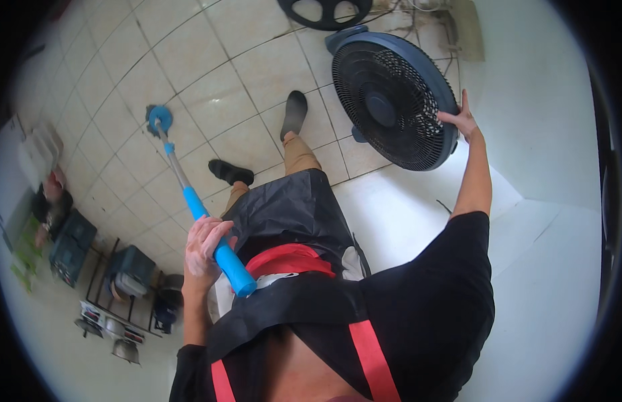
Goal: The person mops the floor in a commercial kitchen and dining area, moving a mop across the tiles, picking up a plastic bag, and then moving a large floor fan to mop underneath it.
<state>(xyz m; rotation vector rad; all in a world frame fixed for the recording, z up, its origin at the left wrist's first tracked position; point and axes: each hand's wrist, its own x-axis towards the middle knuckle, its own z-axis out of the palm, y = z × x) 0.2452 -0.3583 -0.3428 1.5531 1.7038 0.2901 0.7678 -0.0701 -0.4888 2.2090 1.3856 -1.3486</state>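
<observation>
My left hand (203, 246) is wrapped around the blue grip of a spin mop's pole (178, 170), near the pole's top end. The pole slants away from me to a round blue mop head (161, 118), with dark grey strands showing around its edge on the tile floor. My right hand (461, 120) grips the outer rim of a dark floor fan (381, 108), thumb over the front grille and one finger extended. The fan is tilted, and its grille faces up towards me. Fingers behind the rim are partly hidden.
Beige tiles (215, 100) cover the floor. A black round slotted plastic piece (325, 12) lies beyond the fan, near cables. At left stand a rack (110, 261) with lidded bins (72, 246) and pans, and a person (52, 201). A white wall (537, 125) rises at right.
</observation>
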